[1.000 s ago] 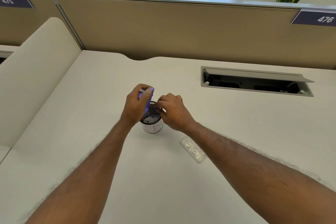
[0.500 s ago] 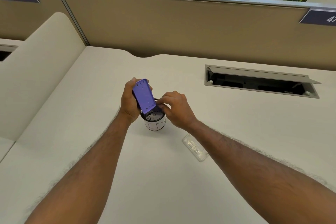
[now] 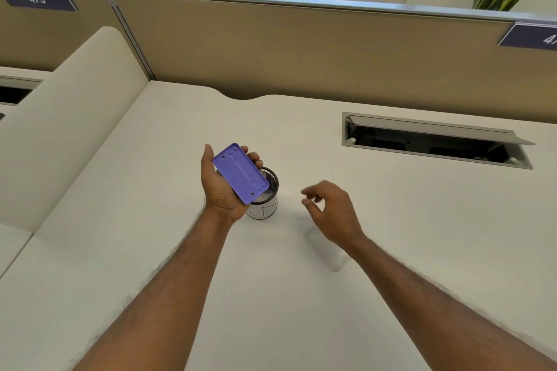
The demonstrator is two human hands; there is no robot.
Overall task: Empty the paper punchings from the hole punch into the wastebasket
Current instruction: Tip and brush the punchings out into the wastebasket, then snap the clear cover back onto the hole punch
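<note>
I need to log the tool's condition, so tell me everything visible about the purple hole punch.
The purple hole punch is a flat, rounded rectangle of matte plastic, its underside facing the camera with a lengthwise seam and small holes near the ends. The left hand grips it from behind, tilted, its lower end over the open wastebasket. The right hand is clear of it.
</note>
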